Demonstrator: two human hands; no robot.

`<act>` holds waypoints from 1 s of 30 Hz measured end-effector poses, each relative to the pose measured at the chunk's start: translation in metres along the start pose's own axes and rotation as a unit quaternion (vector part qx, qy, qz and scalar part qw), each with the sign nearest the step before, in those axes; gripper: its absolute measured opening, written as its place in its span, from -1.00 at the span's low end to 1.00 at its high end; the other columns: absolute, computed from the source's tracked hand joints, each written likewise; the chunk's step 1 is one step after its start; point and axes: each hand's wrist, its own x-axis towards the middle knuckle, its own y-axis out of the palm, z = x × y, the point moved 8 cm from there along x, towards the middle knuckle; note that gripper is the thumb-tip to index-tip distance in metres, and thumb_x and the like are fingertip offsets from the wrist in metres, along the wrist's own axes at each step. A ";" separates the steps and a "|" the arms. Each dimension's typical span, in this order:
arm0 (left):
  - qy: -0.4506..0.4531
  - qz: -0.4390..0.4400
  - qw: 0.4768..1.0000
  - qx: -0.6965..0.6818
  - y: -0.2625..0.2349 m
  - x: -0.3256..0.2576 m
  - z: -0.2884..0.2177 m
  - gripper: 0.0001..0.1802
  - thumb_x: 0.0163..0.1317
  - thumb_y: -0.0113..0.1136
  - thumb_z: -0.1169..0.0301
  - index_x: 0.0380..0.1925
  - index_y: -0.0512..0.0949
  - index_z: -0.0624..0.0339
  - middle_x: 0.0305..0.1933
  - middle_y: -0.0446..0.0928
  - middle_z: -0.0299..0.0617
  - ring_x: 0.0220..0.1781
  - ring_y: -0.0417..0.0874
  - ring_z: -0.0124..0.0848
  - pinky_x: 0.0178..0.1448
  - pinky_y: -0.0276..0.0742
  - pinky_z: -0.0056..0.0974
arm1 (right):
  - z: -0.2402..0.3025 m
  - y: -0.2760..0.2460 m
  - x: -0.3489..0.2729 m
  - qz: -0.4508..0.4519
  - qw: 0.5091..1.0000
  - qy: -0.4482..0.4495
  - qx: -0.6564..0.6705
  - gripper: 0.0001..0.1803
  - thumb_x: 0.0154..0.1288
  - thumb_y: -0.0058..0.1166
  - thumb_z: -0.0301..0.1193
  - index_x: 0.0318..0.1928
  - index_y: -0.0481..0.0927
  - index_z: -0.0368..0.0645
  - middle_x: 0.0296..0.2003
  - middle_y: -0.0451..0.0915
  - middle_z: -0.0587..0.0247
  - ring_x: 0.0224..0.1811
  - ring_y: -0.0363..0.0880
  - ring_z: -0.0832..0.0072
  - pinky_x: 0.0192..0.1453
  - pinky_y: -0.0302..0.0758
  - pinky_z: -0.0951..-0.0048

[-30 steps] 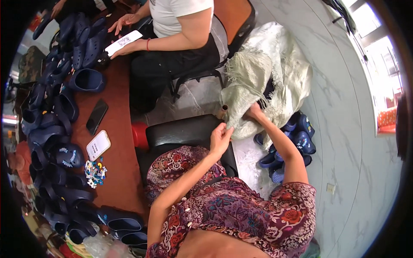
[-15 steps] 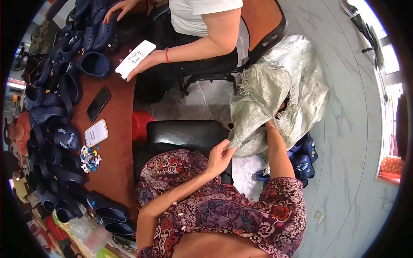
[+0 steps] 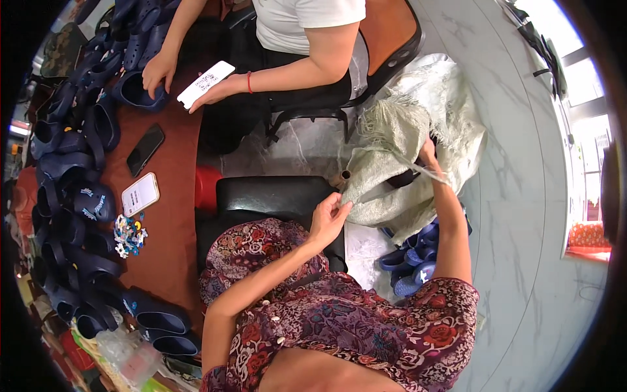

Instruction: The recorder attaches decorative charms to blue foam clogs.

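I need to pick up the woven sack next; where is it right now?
In the head view, the pale woven sack sits right of centre on the floor, beside the black chair, held open by the left hand and right hand.

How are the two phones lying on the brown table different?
The black phone is dark all over, and its screen looks blank. The white phone is pale, with small print showing. The black phone lies slanted and looks longer; the white one looks shorter, nearer the colourful charms. Both lie flat on the table, untouched.

right hand deeper in woven sack, sack mouth wider
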 end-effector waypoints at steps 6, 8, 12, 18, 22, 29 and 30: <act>0.030 0.041 0.997 0.055 0.018 -0.004 -0.012 -0.79 0.23 0.26 0.36 -0.34 0.47 0.26 -0.59 0.52 -0.27 -0.57 0.51 -0.58 -0.45 0.38 -0.35 | -0.013 -0.074 -0.067 0.030 0.995 0.090 0.043 -0.23 -0.06 0.36 -0.03 0.16 0.51 -0.15 0.10 0.55 0.09 0.15 0.47 0.35 0.19 0.41 0.33; 0.037 -0.041 0.996 0.077 -0.019 -0.012 -0.013 -0.80 0.21 0.26 0.36 -0.33 0.48 0.25 -0.58 0.55 -0.22 -0.55 0.57 -0.46 -0.42 0.43 -0.29 | -0.018 0.045 -0.171 0.104 0.993 0.056 0.019 -0.21 -0.07 0.37 -0.02 0.17 0.50 -0.15 0.10 0.55 0.11 0.15 0.47 0.37 0.19 0.40 0.35; 0.038 0.034 0.975 0.218 0.008 -0.012 -0.023 -0.79 0.17 0.27 0.38 -0.28 0.48 0.22 -0.50 0.59 -0.19 -0.51 0.61 -0.45 -0.39 0.46 -0.28 | -0.005 0.045 -0.263 0.096 0.984 0.132 0.075 -0.17 -0.09 0.40 0.01 0.18 0.50 -0.16 0.11 0.55 0.13 0.15 0.47 0.39 0.20 0.39 0.37; 0.054 -0.014 0.961 0.272 -0.022 -0.004 0.026 -0.79 0.11 0.26 0.39 -0.30 0.48 0.21 -0.46 0.62 -0.16 -0.43 0.66 -0.26 -0.31 0.50 -0.17 | 0.055 0.089 -0.304 0.145 0.989 0.004 0.026 -0.31 0.05 0.35 -0.02 0.12 0.51 -0.12 -0.06 0.55 0.26 0.00 0.47 0.42 0.13 0.36 0.44; 0.017 -0.004 0.973 0.230 -0.024 0.007 0.047 -0.77 0.13 0.27 0.37 -0.24 0.51 0.18 -0.38 0.66 -0.19 -0.34 0.69 -0.31 -0.19 0.55 -0.22 | 0.079 0.082 -0.336 0.196 0.977 -0.044 0.067 -0.47 0.11 0.32 -0.17 0.03 0.47 -0.11 -0.14 0.52 0.28 -0.08 0.49 0.49 0.04 0.42 0.46; -0.209 0.060 0.972 -0.093 -0.019 -0.012 0.020 -0.22 0.23 0.19 -0.08 0.33 0.22 0.06 0.31 0.34 -0.01 0.29 0.39 -0.11 0.25 0.40 -0.01 | 0.086 0.080 -0.365 0.217 0.879 -0.020 0.423 -0.59 0.12 0.23 -0.40 -0.03 0.40 -0.10 -0.17 0.53 0.26 -0.24 0.53 0.61 -0.14 0.49 0.60; -0.207 0.054 0.972 -0.097 -0.023 -0.016 0.009 -0.22 0.23 0.19 -0.08 0.33 0.22 0.06 0.31 0.34 -0.01 0.29 0.39 -0.11 0.25 0.40 -0.01 | 0.094 0.080 -0.371 0.227 0.867 -0.017 0.443 -0.59 0.11 0.20 -0.43 -0.03 0.38 -0.13 -0.14 0.53 0.21 -0.24 0.55 0.59 -0.12 0.49 0.60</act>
